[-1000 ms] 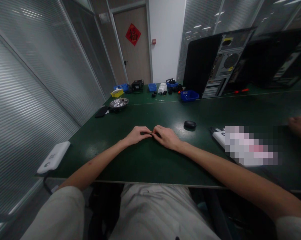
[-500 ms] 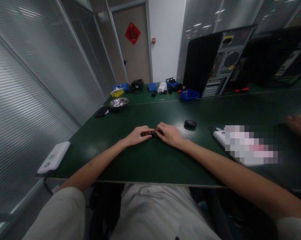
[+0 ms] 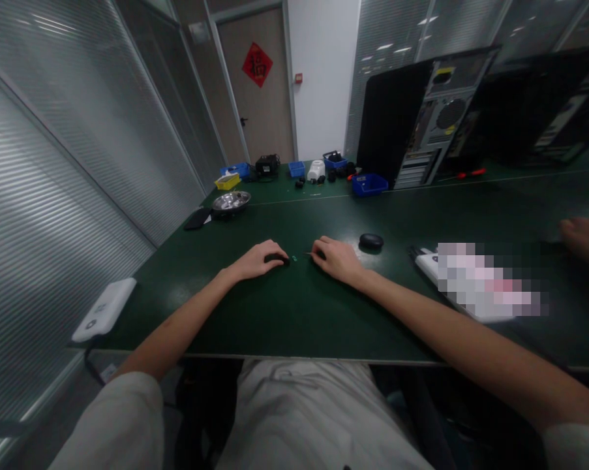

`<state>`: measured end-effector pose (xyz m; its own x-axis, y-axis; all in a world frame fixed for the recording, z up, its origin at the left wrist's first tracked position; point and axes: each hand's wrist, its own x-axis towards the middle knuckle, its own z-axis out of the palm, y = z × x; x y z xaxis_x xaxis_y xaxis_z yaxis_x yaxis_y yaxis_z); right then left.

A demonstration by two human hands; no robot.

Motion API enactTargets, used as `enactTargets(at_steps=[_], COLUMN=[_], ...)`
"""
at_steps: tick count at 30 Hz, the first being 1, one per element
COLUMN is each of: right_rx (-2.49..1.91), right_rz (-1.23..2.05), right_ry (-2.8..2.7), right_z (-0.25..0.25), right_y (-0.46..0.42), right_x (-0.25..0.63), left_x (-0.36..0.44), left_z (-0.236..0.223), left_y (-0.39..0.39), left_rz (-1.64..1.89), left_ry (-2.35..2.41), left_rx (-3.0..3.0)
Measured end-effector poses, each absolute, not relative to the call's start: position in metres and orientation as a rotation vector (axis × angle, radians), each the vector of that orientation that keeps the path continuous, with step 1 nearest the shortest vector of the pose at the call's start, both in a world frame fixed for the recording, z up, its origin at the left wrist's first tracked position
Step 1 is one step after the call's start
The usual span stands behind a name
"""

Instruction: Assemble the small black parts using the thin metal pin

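Note:
My left hand (image 3: pixel 256 261) rests on the table, thumb and fingers closed around a small dark piece (image 3: pixel 280 259). What kind of piece it is, I cannot make out. My right hand (image 3: pixel 338 260) lies to the right with fingers curled in a pinch. A thin, pale, pointed thing (image 3: pixel 307 253) sticks out from its fingertips towards the left; the rest of it is hidden. Between the two hands, a tiny green piece (image 3: pixel 295 258) lies on the green table (image 3: pixel 284 313). A black computer mouse (image 3: pixel 371 241) sits just right of my right hand.
A white device (image 3: pixel 105 310) stands at the left edge, and another (image 3: pixel 451 287), partly blurred out, lies at right. Farther back are a metal bowl (image 3: pixel 231 202), a blue tray (image 3: pixel 369 185) and a computer case (image 3: pixel 394 121). Another person's hand (image 3: pixel 585 238) is at far right.
My hands were together on a dark, slim thing; now they are apart, the left moved leftward with a dark piece. The tiny green piece now shows between them.

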<state>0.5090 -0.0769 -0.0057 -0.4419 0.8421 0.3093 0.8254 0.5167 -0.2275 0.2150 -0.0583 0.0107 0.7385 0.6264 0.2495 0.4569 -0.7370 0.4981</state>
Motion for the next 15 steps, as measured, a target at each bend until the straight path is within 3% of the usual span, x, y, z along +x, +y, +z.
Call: enactTargets(at_steps=[10,15], right_rx=[-1.377,-1.367], right_rz=[0.056,0.065], right_ry=[-2.369,-2.375], right_z=[-0.008,-0.008], right_y=[-0.078,-0.078], right_x=[0.506,0.507], left_x=[0.237,0.209], left_z=[0.0,-0.001], left_y=[-0.061,-0.039], left_rz=[0.563,0.579], left_ry=[0.801,0.968], left_rx=[2.585,2.566])
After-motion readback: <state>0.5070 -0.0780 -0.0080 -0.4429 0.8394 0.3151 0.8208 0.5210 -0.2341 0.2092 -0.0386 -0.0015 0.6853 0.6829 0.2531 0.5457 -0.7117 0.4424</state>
